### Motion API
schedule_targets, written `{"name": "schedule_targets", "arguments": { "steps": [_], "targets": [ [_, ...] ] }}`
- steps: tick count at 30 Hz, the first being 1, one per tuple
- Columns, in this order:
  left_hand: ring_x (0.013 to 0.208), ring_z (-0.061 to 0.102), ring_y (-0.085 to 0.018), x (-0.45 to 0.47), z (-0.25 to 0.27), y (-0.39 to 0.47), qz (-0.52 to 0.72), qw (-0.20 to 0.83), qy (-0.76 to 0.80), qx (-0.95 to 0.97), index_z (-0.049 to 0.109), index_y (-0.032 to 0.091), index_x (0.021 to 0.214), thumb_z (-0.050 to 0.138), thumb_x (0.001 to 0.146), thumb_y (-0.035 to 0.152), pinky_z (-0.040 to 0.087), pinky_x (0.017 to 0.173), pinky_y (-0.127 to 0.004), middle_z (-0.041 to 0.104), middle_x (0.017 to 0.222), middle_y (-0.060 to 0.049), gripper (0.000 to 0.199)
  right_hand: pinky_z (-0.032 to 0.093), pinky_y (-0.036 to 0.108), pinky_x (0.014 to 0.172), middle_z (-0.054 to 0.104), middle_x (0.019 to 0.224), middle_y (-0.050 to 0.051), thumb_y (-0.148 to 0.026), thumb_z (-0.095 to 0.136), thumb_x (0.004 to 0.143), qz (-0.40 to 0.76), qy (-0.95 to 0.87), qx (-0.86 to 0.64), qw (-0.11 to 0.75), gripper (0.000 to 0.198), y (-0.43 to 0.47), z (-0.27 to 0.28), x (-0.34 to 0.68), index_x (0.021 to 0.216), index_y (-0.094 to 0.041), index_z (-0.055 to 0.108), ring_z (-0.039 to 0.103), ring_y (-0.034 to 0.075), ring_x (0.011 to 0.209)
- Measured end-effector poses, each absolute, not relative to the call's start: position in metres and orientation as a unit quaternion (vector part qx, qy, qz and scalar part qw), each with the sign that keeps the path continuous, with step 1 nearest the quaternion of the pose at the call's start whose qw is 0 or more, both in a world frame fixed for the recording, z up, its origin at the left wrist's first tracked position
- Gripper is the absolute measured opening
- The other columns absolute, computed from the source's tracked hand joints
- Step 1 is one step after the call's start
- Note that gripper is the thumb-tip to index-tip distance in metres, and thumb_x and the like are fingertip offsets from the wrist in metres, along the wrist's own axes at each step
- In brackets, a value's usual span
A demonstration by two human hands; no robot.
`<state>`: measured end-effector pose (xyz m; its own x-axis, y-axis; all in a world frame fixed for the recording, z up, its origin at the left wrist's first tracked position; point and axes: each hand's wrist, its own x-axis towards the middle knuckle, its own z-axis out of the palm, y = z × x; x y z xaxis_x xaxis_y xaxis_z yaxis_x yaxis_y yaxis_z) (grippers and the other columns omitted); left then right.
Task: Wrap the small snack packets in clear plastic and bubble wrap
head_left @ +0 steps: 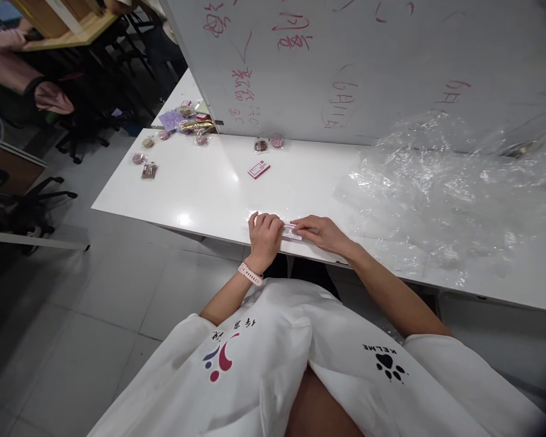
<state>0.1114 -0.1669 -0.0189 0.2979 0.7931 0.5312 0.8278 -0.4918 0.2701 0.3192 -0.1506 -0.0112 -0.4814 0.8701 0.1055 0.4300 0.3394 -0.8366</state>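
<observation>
At the front edge of the white table (200,200), my left hand (266,235) is closed around one end of a small flat white item with a thin pink edge (291,233). Clear plastic shows around the fingers of that hand. My right hand (321,232) pinches the item's other end between thumb and fingers. Its exact kind is partly hidden by both hands. Farther back lies a small white and red box (259,169). Behind it are a brown wrapped piece (261,145) and a pink wrapped piece (277,141).
A large heap of clear plastic bags (437,200) covers the right side of the table. Several wrapped pieces, a brown packet (148,171) and a gold packet (197,125) lie at the left. A whiteboard (368,67) stands along the back. A person (9,54) sits at far left.
</observation>
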Motion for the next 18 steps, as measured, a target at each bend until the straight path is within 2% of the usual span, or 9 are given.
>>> {"name": "schedule_targets", "arguments": {
  "steps": [3, 5, 9, 12, 18],
  "targets": [
    [0.111, 0.064, -0.022, 0.113, -0.024, -0.167, -0.306, 0.027, -0.46, -0.833, 0.064, 0.022, 0.094, 0.041, 0.1, 0.011, 0.037, 0.115, -0.053, 0.072, 0.111, -0.006, 0.026, 0.053, 0.039, 0.09, 0.074, 0.116, 0.005, -0.036, 0.055, 0.092, 0.376, -0.774, -0.429, 0.275, 0.024, -0.149, -0.008, 0.318, 0.096, -0.025, 0.076, 0.069, 0.023, 0.101],
    [0.116, 0.064, -0.021, 0.11, -0.028, -0.171, -0.292, 0.0, -0.422, -0.858, 0.065, 0.021, 0.105, 0.038, 0.1, 0.009, 0.039, 0.116, -0.051, 0.072, 0.116, -0.006, 0.03, 0.053, 0.039, 0.09, 0.074, 0.117, 0.005, -0.036, 0.055, 0.092, 0.381, -0.769, -0.434, 0.274, 0.024, -0.149, -0.008, 0.318, 0.096, -0.025, 0.076, 0.069, 0.023, 0.101],
    [0.133, 0.055, -0.027, 0.098, -0.031, -0.182, -0.26, -0.05, -0.39, -0.882, 0.057, 0.019, 0.129, 0.049, 0.1, 0.024, 0.043, 0.114, -0.051, 0.063, 0.137, -0.012, 0.031, 0.052, 0.039, 0.091, 0.073, 0.114, 0.005, -0.038, 0.058, 0.091, 0.437, -0.732, -0.439, 0.283, 0.024, -0.148, -0.009, 0.32, 0.099, -0.025, 0.077, 0.068, 0.022, 0.101],
    [0.136, 0.051, -0.03, 0.093, -0.032, -0.186, -0.267, -0.054, -0.399, -0.876, 0.057, 0.019, 0.129, 0.055, 0.098, 0.031, 0.043, 0.113, -0.052, 0.06, 0.14, -0.014, 0.033, 0.051, 0.036, 0.087, 0.073, 0.108, 0.005, -0.041, 0.062, 0.088, 0.485, -0.699, -0.444, 0.281, 0.024, -0.142, -0.009, 0.32, 0.098, -0.025, 0.077, 0.066, 0.021, 0.097],
    [0.125, 0.059, -0.028, 0.096, -0.033, -0.173, -0.284, -0.073, -0.427, -0.855, 0.059, 0.02, 0.121, 0.054, 0.099, 0.033, 0.048, 0.107, -0.048, 0.065, 0.128, -0.014, 0.026, 0.049, 0.034, 0.082, 0.073, 0.096, 0.005, -0.044, 0.067, 0.082, 0.533, -0.661, -0.448, 0.28, 0.03, -0.133, -0.01, 0.316, 0.097, -0.02, 0.077, 0.064, 0.019, 0.087]
  ]
}}
